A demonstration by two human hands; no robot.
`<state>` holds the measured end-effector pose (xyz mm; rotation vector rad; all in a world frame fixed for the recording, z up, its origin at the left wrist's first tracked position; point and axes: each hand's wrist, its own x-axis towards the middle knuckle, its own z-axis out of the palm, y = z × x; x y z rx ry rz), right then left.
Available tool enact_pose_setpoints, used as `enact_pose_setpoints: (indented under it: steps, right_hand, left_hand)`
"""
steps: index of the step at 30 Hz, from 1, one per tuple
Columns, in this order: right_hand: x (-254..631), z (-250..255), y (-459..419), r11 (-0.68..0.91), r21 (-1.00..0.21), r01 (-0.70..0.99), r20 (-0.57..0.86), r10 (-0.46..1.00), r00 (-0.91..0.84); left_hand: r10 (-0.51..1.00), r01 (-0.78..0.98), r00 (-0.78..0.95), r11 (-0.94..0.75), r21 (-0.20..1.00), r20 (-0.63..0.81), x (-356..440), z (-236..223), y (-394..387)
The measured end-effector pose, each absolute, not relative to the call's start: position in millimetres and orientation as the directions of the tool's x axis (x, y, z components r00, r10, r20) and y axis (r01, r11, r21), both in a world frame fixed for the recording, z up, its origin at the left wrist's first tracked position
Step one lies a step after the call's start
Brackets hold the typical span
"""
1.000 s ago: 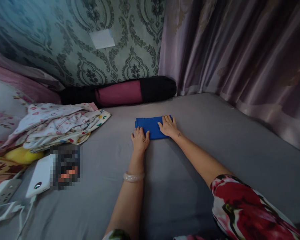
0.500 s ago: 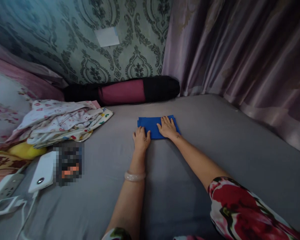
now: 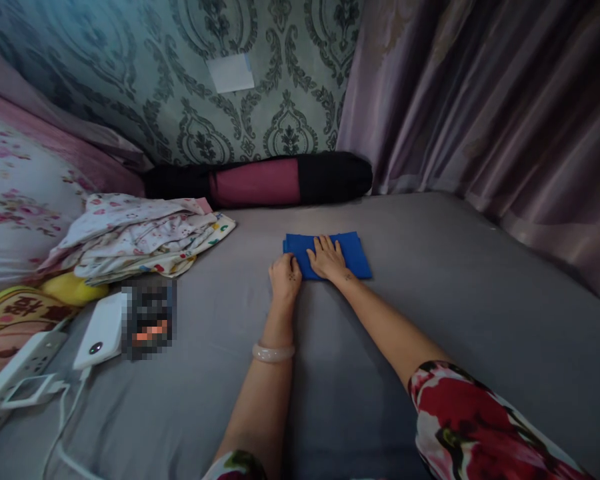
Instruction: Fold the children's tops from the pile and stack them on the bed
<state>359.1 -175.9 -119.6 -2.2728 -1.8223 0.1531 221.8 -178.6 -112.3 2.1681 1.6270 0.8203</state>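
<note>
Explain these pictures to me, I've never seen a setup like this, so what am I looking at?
There's no machine here: these are a person's bare hands, seen by one camera worn on the head, looking forward and down. The right hand lies flat on a folded blue cloth; the left hand is curled at its near left corner, and I can't tell whether it grips. Beneath is a grey sheet. Off to the left lie rumpled patterned fabrics and a white power strip.
</note>
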Motion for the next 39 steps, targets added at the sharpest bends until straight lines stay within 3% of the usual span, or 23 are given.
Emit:
enact_pose_setpoints:
  steps: [20,32,39]
  right_hand:
    - [331,-118,-163,-0.141,-0.291,0.946,0.075,0.983,0.169]
    - [327,-114,-156,-0.166,-0.273,0.947,0.033,0.983,0.182]
    - [309,-107,-136,-0.042,-0.277,0.960,0.086,0.994,0.068]
  left_hand:
    - [0.972,0.532,-0.185,-0.025,0.846,0.145,209,-108,-165]
    - [0.971,0.455,-0.218,0.014,0.890,0.096,208,-110,-160]
    - [0.962,0.453,-0.249,0.014,0.891,0.111,205,-112,-158]
